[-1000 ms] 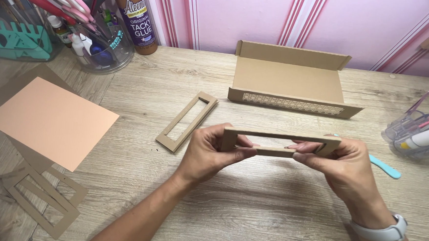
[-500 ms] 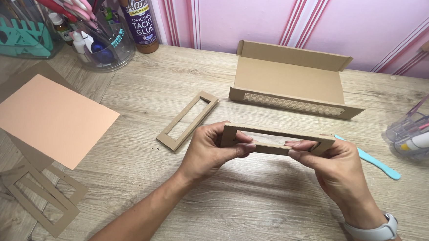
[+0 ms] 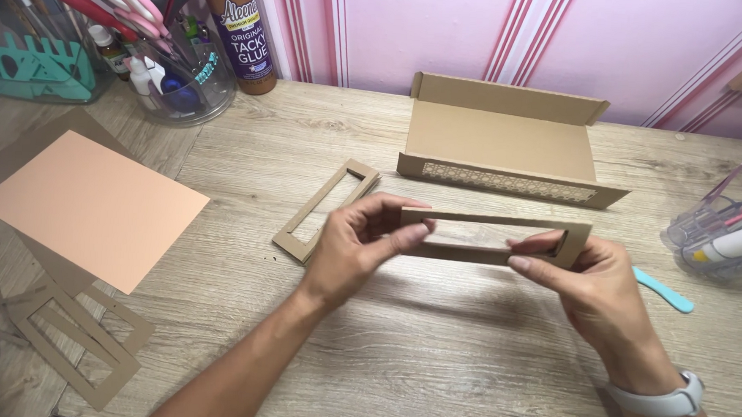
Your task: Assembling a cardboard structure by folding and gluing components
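Above the wooden desk [image 3: 431, 355], cardboard frame [image 3: 495, 238] pinched endwise between left hand [image 3: 359, 248] and right hand [image 3: 591, 288], grip closed.

Bright, even light, soft shadows, sharp focus, slight bending at edges.

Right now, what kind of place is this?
Most likely a home craft desk. A clear tub of scissors and tools and a glue bottle stand at the back of the wooden table, with cardboard frame cutouts lying on it. Both hands hold a cardboard frame.
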